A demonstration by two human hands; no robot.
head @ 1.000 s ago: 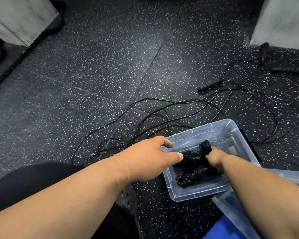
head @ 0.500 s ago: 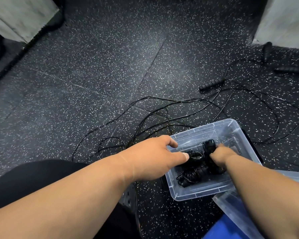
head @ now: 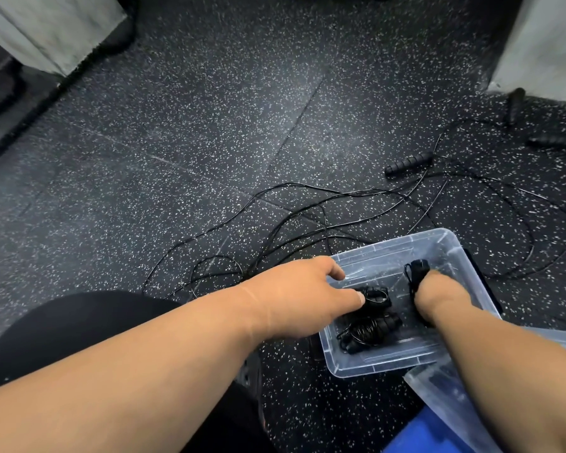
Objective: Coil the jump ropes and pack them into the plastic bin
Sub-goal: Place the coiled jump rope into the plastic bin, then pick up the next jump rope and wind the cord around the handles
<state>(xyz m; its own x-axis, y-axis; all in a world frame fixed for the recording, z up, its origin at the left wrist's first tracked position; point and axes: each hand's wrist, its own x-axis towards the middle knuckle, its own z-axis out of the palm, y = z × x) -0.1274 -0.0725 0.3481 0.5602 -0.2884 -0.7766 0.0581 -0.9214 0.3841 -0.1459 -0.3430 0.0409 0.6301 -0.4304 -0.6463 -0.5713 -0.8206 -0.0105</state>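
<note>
Hands were both down in the plastic bin (head: 445,238) at lower right: right hand (head: 438,297) gripped a coiled rope (head: 417,268), left hand (head: 299,297) pinched another bundle (head: 374,295). Let go carelessly, the coils could spring loose; uncoiled ropes (head: 307,220) waited at mid-frame.

A dark rubber floor (head: 183,132) with white speckles is seen, crossed by thin seams. Pale grey wall blocks (head: 51,31) are placed at both upper corners.
</note>
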